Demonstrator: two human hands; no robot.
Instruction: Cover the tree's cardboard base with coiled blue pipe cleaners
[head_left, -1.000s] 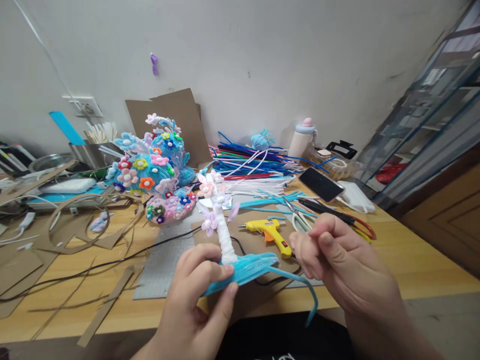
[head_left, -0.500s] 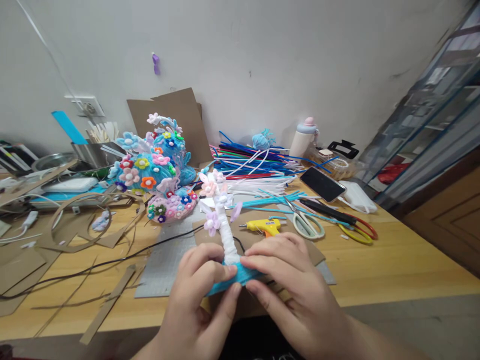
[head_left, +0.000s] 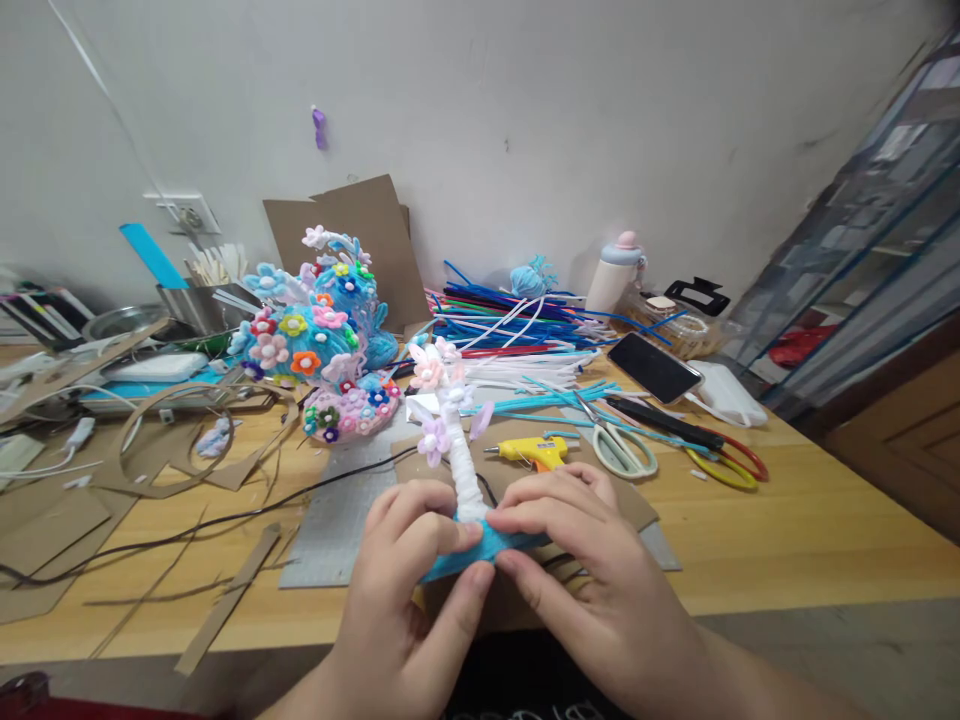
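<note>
Between my two hands is a blue fuzzy base (head_left: 487, 548), held at the table's front edge. A white wrapped stem (head_left: 466, 475) rises from it, tilted slightly left, with pink and lilac pipe-cleaner flowers (head_left: 433, 437) near its top. My left hand (head_left: 412, 570) pinches the base's left side, thumb below and fingers above. On the right side my right hand (head_left: 585, 550) grips it the same way, its fingertips close to the stem's foot. The fingers hide both ends of the base.
Beyond my hands lie a yellow glue gun (head_left: 531, 452), scissors (head_left: 622, 447), pliers (head_left: 720, 455) and a phone (head_left: 654, 367). Pipe cleaners (head_left: 517, 325) are piled by the wall. A flower-covered blue piece (head_left: 315, 340) stands left of centre. Cardboard scraps (head_left: 232, 600) and a black cable (head_left: 225, 517) spread leftward.
The view has shifted slightly, so the scene sits a little farther right. Both hands keep their hold on the blue base, with almost no change in their grip.
</note>
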